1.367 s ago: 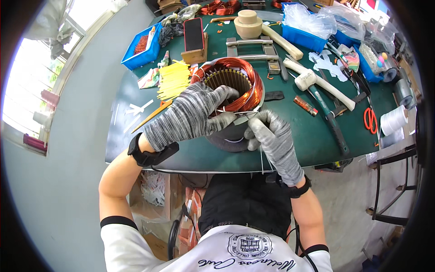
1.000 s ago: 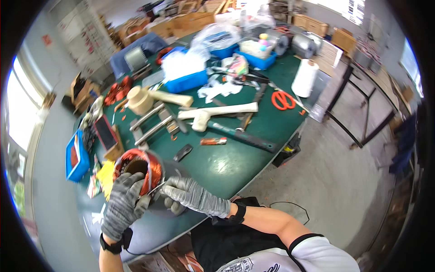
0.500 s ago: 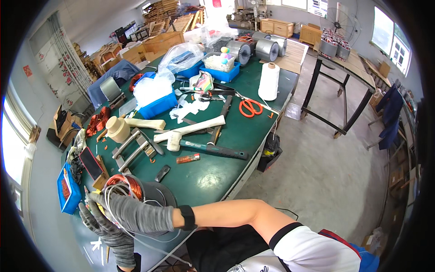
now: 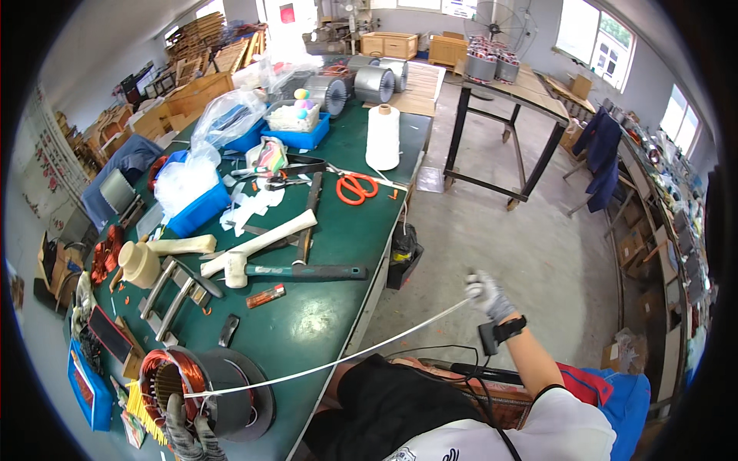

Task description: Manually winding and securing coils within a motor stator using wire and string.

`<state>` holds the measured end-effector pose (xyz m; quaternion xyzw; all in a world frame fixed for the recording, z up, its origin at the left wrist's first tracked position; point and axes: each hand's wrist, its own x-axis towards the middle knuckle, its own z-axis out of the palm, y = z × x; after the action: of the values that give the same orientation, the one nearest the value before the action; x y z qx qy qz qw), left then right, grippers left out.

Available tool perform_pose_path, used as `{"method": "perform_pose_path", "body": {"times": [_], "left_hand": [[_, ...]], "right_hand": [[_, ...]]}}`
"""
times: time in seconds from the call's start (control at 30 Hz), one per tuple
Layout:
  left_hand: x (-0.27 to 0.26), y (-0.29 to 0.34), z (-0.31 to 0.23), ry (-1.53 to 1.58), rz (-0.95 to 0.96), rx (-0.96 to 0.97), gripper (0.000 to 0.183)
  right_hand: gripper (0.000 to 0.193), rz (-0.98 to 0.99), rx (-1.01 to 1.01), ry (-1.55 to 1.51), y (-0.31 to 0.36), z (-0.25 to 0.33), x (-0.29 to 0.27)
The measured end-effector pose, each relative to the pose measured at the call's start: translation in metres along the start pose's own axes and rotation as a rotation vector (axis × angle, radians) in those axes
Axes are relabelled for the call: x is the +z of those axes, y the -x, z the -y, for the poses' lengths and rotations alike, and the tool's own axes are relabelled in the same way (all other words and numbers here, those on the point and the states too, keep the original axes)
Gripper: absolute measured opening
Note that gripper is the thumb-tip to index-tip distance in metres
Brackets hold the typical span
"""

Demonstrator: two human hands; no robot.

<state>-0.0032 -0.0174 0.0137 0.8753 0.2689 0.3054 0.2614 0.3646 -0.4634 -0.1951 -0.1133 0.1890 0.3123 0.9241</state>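
Note:
A grey motor stator (image 4: 229, 384) with copper windings (image 4: 175, 364) lies on its side at the near left of the green table. My left hand (image 4: 189, 436), in a grey glove, is at its mouth, its fingers round the near rim. A white cord (image 4: 338, 359) runs taut out of the stator, across the table edge. Its far end is in my right hand (image 4: 487, 296), gloved and closed, out to the right over the floor. Yellow strips (image 4: 141, 411) stick out beside the windings.
A white-headed mallet (image 4: 307, 271), a wooden mallet (image 4: 140, 263), a metal frame (image 4: 171, 300) and red-handled scissors (image 4: 357, 188) lie on the table. Beyond are blue bins (image 4: 201, 211) and a white thread cone (image 4: 383, 138). A black bin (image 4: 404, 257) stands beside the table.
My right hand has moved from the stator far out to the right, drawing the cord from loose loops into a taut line. My left hand has come to the stator's rim. The view has turned right.

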Motion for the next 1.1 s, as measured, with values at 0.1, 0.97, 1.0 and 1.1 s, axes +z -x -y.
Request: {"method": "perform_pose_path", "body": {"times": [0.1,0.97,1.0,1.1], "left_hand": [[-0.001,-0.006,-0.020,-0.111,0.010,0.056,0.038],[-0.008,-0.001,0.011,0.101,0.018,-0.008,0.040],[0.002,-0.013,-0.001,0.030,0.051,0.094,0.037],[0.002,-0.030,-0.008,-0.073,-0.010,0.312,0.031]], "right_hand": [[0.011,-0.373,-0.419,0.082,0.026,0.085,-0.082],[0.015,0.344,-0.421,1.718,0.027,-0.153,0.170],[0.015,0.503,-0.375,1.666,0.030,-0.176,0.188],[0.018,0.929,-0.266,1.736,0.021,-0.249,0.235]]}}
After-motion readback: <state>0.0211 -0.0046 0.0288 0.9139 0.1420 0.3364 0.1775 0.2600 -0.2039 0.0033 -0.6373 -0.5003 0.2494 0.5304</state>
